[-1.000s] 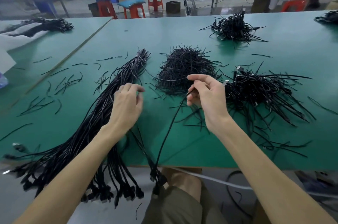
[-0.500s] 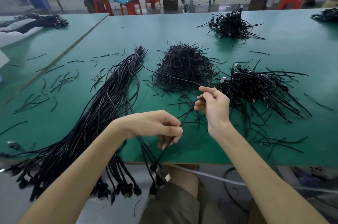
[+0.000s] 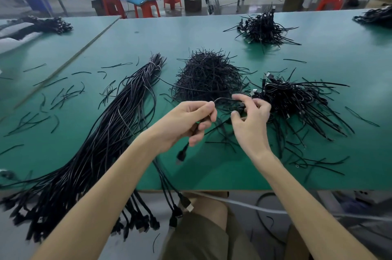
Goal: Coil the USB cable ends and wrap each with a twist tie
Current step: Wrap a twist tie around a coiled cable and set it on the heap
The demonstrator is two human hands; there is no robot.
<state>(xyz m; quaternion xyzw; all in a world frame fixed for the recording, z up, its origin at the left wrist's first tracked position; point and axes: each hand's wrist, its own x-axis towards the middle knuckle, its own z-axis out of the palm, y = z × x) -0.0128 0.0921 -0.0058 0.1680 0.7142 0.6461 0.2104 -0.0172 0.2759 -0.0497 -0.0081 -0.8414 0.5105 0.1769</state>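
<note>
Two bare forearms, long and slim, run to the left hand (image 3: 184, 126) and the right hand (image 3: 252, 128), with bare fingers (image 3: 209, 109). Below the near edge of the counter (image 3: 212, 172) are olive-brown shorts (image 3: 195, 238) of plain cloth, creased along the leg. A bare knee (image 3: 212, 206) shows just under that edge, past the hem.

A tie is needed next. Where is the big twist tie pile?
In the head view, the twist tie pile lies centrally on the green table, between the long cable bundle on its left and the heap of coiled cables on its right.
</note>
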